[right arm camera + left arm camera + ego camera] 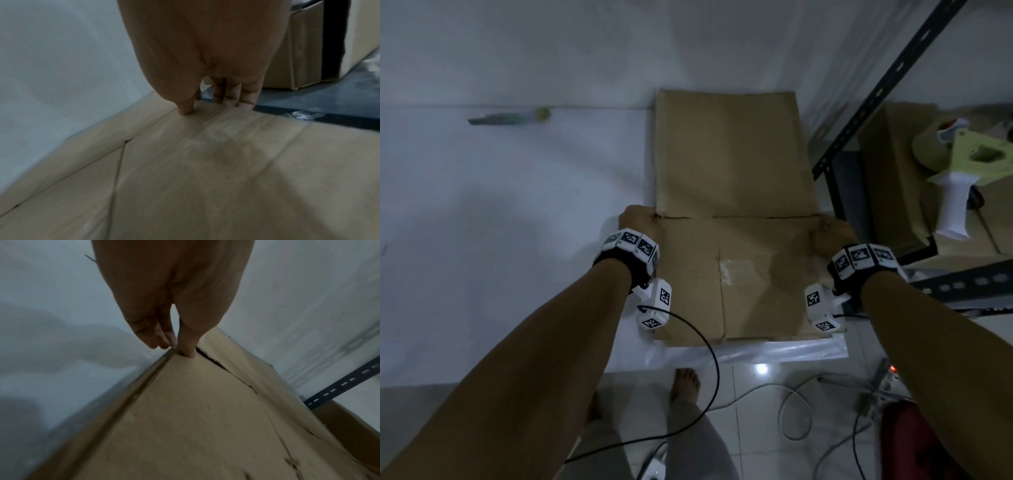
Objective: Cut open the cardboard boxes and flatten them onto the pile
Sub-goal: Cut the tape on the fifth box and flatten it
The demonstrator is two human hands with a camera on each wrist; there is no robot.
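Note:
A flattened brown cardboard box (732, 164) lies on a white surface, its flaps spread toward me and a strip of clear tape on the near flaps. My left hand (640, 219) pinches its left edge at the fold line. In the left wrist view the left hand (174, 348) has its thumb on top of the cardboard (185, 418) and its fingers curled under the edge. My right hand (825, 236) grips the right edge the same way. In the right wrist view the right hand (216, 107) has its thumb on the cardboard (205, 178) and its fingers over the edge.
A blurred green-handled cutter (506, 118) lies far left on the white surface. To the right, a dark metal rack (876, 92) stands beside a cardboard box (887, 171) with a tape dispenser (962, 164) on top. Cables (791, 411) cross the tiled floor near my feet.

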